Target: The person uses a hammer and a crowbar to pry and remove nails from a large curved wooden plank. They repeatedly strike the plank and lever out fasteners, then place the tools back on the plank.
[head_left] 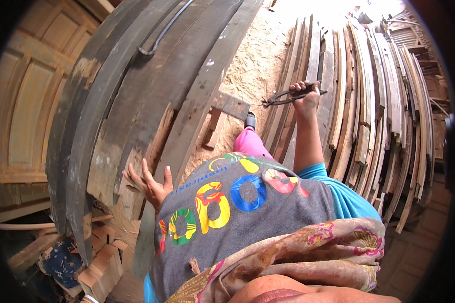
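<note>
Dark, weathered wood: long planks (187,60) lie side by side, near ends ragged and splintered. Left hand (154,186) is empty, fingers spread, by the near end of the planks; whether the fingertips touch the wood, I cannot tell. Right hand (307,97) is closed around black metal pincers (279,99), raised over the left edge of a second plank stack (356,86). Pincers' tips point left; nothing can be made out between them.

Hooked metal bar (165,31) rests on the dark planks toward their far end, untouched. Low wooden support (233,105) stands by their right edge, on pale ground (253,55).

Progress, as judged: both tools out, work probably partway. Done: dark planks laid flat, second stack roughly lined up. Left: splintered ends look untrimmed, and neither tool appears engaged with wood. How many planks are finished, if any, cannot be told.
</note>
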`<action>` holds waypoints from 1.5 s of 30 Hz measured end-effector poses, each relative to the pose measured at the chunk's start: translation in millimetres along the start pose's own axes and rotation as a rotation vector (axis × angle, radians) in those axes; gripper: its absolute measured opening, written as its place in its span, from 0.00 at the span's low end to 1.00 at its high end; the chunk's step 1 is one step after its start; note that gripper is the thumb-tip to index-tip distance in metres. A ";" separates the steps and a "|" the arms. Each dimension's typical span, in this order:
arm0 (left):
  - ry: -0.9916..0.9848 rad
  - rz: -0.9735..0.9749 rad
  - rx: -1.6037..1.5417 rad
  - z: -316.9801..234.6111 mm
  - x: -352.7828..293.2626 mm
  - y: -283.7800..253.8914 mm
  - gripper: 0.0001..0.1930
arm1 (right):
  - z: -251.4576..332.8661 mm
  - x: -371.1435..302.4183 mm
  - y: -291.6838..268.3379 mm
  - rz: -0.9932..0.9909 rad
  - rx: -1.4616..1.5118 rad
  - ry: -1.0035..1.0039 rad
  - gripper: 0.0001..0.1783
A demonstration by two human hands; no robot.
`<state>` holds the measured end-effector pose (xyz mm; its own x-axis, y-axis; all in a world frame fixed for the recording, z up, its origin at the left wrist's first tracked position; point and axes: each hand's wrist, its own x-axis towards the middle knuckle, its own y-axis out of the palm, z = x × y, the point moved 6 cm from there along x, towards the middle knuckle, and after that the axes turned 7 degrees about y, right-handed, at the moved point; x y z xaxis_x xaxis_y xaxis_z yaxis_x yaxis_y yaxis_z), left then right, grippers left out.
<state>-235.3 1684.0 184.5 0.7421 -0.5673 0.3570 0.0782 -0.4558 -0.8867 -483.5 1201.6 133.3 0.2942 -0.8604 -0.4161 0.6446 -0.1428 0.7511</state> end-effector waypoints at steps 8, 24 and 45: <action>0.132 0.249 0.085 -188.0 165.8 137.7 0.43 | 75.1 194.4 -24.7 -0.051 -0.030 0.081 0.27; -0.170 0.508 0.243 -307.9 341.9 317.8 0.64 | 264.6 365.6 -36.8 -0.188 -0.095 -0.001 0.26; 0.093 1.374 -1.555 -647.3 448.5 494.0 0.24 | 258.9 459.4 90.0 0.107 0.150 -0.101 0.26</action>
<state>-294.8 760.4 96.8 -0.2164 -0.9693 -0.1167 -0.9105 0.1572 0.3825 -473.1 666.8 142.5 0.2785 -0.9180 -0.2822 0.4990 -0.1127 0.8593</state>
